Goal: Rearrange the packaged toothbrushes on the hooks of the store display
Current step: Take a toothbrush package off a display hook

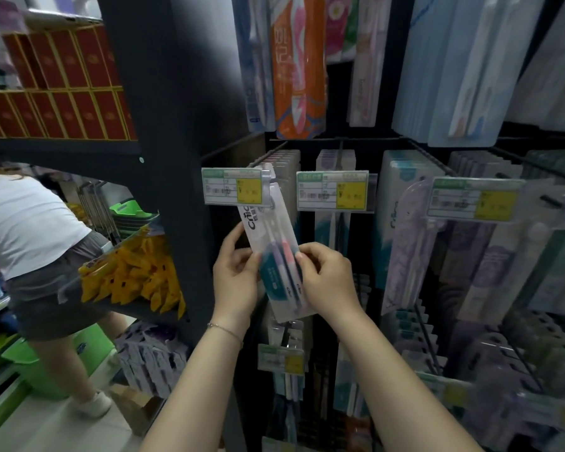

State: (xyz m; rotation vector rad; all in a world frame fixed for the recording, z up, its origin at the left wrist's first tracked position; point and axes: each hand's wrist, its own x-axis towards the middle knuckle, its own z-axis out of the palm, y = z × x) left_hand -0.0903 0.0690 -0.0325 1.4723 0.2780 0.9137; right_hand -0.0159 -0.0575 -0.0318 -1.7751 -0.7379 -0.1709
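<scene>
Left hand [235, 275]: gripped the left edge of the toothbrush pack [274, 236].
Right hand [327, 275]: pinched its right edge, level with the left.
Pack position: between both hands, with its top rising above them to the hook by the price tag [232, 190].
Long axis: nearly upright, top leaning left.
On the hook: could not tell.
Nearer hand: left, likely the one to guide the pack.
</scene>
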